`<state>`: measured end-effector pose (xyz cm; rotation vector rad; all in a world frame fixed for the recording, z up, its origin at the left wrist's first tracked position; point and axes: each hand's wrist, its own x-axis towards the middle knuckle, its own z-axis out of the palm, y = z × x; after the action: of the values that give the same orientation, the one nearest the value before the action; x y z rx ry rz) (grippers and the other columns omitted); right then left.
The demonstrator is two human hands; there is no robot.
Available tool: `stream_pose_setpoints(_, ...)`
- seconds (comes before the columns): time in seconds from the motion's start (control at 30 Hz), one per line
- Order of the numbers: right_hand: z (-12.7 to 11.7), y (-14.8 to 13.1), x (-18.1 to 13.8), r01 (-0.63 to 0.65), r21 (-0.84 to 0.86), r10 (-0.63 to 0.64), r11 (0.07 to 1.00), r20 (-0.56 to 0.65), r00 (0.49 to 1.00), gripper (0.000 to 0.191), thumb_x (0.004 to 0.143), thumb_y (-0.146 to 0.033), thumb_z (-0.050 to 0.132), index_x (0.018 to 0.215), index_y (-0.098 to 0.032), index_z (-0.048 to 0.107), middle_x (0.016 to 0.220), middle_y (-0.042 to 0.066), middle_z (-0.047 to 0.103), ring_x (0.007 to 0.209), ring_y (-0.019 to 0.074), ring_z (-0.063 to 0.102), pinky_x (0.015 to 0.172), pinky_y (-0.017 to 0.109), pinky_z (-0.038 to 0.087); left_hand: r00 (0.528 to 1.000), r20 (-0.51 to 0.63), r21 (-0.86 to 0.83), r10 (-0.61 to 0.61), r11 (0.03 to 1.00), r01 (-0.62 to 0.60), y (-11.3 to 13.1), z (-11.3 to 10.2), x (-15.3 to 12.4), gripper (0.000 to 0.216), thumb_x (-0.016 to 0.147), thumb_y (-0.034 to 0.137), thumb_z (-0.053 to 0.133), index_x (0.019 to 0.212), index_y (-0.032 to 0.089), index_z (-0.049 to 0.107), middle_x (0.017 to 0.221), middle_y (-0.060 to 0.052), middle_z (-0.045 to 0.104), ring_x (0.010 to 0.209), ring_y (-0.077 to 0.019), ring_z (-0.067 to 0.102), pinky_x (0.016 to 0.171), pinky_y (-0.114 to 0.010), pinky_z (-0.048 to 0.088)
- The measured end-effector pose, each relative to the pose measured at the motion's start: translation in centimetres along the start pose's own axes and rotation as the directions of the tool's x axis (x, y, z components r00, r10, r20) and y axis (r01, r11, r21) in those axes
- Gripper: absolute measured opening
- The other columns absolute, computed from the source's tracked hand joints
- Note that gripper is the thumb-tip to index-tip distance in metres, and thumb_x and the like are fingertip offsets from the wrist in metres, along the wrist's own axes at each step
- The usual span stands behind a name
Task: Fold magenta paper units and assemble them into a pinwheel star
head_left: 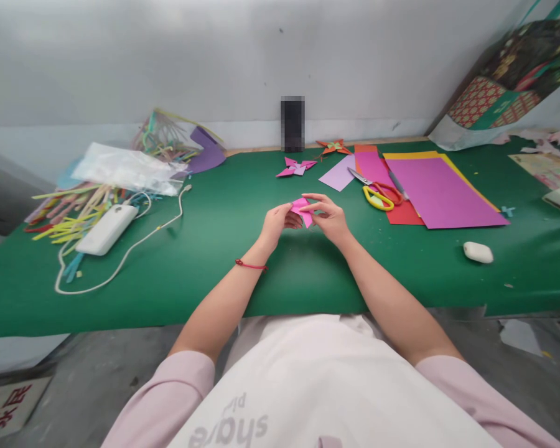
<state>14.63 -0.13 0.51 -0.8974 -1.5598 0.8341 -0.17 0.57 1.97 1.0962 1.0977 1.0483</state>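
Observation:
A small piece of folded pink paper [301,208] is held between my two hands, just above the green table. My left hand [278,224] pinches its left side, and a red cord bracelet circles that wrist. On the right side, the fingers of my right hand [329,218] grip the paper at its edge. Beyond my hands lie a pink and lilac folded paper star [297,168] and an orange folded paper star [333,147]. A lilac paper sheet [338,175] rests to the right of the pink star.
Scissors with yellow and red handles [378,200] lie on paper at right, beside purple sheets [448,193]. A white earbud case [478,252] sits nearer. At left are a white power bank [108,230] with a cable, paper strips [65,214] and a plastic bag [126,171].

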Motion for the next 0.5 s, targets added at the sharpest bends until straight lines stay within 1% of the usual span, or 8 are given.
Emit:
stream_pose_setpoints(0.07,-0.28,0.14,0.17,0.015,0.054,-0.017,0.998,0.038,0.999,0.008,0.074,-0.031,0.066,0.076,-0.026,0.072,0.106,0.005,0.066,0.096,0.0196,0.061,0.065,0.030,0.053,0.994,0.062,-0.018,-0.094,0.995,0.095,0.18,-0.11,0.02,0.036,0.086,0.030,0.041,0.061,0.013,0.060,0.054,-0.005,0.064,0.049,-0.0124,0.060,0.058,-0.025,0.049)
stream_pose_setpoints(0.1,-0.39,0.18,0.22,0.022,0.078,-0.026,0.997,0.061,0.998,0.009,0.073,-0.033,0.067,0.075,-0.026,0.072,0.104,0.005,0.067,0.096,0.0197,0.061,0.070,0.032,0.053,0.989,0.085,-0.021,-0.122,0.992,0.124,0.26,-0.20,0.00,0.036,0.087,0.031,0.041,0.063,0.012,0.061,0.055,-0.005,0.065,0.050,-0.0130,0.062,0.059,-0.026,0.050)
stream_pose_setpoints(0.17,-0.55,0.20,0.30,0.028,0.100,-0.038,0.995,0.097,0.995,0.010,0.073,-0.035,0.068,0.074,-0.027,0.073,0.104,0.005,0.068,0.099,0.0201,0.062,0.080,0.036,0.052,0.985,0.117,-0.016,-0.125,0.992,0.127,0.36,-0.45,-0.07,0.032,0.086,0.033,0.046,0.068,0.012,0.062,0.058,-0.006,0.066,0.053,-0.0138,0.064,0.062,-0.027,0.051)
stream_pose_setpoints(0.27,-0.82,0.15,0.37,0.026,0.068,-0.034,0.997,0.116,0.993,0.011,0.073,-0.037,0.068,0.075,-0.027,0.073,0.107,0.005,0.067,0.101,0.0205,0.061,0.084,0.037,0.051,0.987,0.147,0.017,-0.056,0.998,0.054,0.40,-0.83,-0.17,0.022,0.082,0.032,0.056,0.072,0.013,0.062,0.060,-0.004,0.067,0.056,-0.0132,0.065,0.062,-0.024,0.051)
stream_pose_setpoints(0.37,-1.11,0.10,0.46,0.043,0.015,-0.044,0.999,0.114,0.992,0.011,0.073,-0.036,0.069,0.076,-0.026,0.073,0.108,0.005,0.067,0.101,0.0203,0.061,0.084,0.036,0.050,0.993,0.111,0.057,0.040,0.997,-0.047,0.37,-1.01,-0.18,0.019,0.079,0.031,0.061,0.074,0.013,0.062,0.063,-0.003,0.068,0.059,-0.0130,0.066,0.061,-0.022,0.051)
stream_pose_setpoints(0.43,-1.13,0.09,0.49,0.052,-0.010,-0.050,0.999,0.096,0.994,0.011,0.072,-0.035,0.070,0.075,-0.025,0.072,0.107,0.005,0.067,0.099,0.0201,0.061,0.081,0.035,0.051,0.991,0.088,0.087,0.100,0.990,-0.108,0.27,-0.91,-0.14,0.020,0.077,0.033,0.063,0.078,0.013,0.063,0.067,-0.003,0.068,0.063,-0.0136,0.067,0.061,-0.022,0.051)
stream_pose_setpoints(0.5,-0.90,0.14,0.47,0.041,-0.008,-0.041,0.999,0.050,0.998,0.013,0.071,-0.036,0.071,0.072,-0.023,0.070,0.105,0.006,0.067,0.096,0.0198,0.062,0.074,0.033,0.052,0.986,0.088,0.109,0.139,0.983,-0.148,0.06,-0.67,-0.08,0.024,0.077,0.036,0.063,0.082,0.013,0.063,0.072,-0.004,0.070,0.066,-0.0144,0.068,0.061,-0.022,0.051)
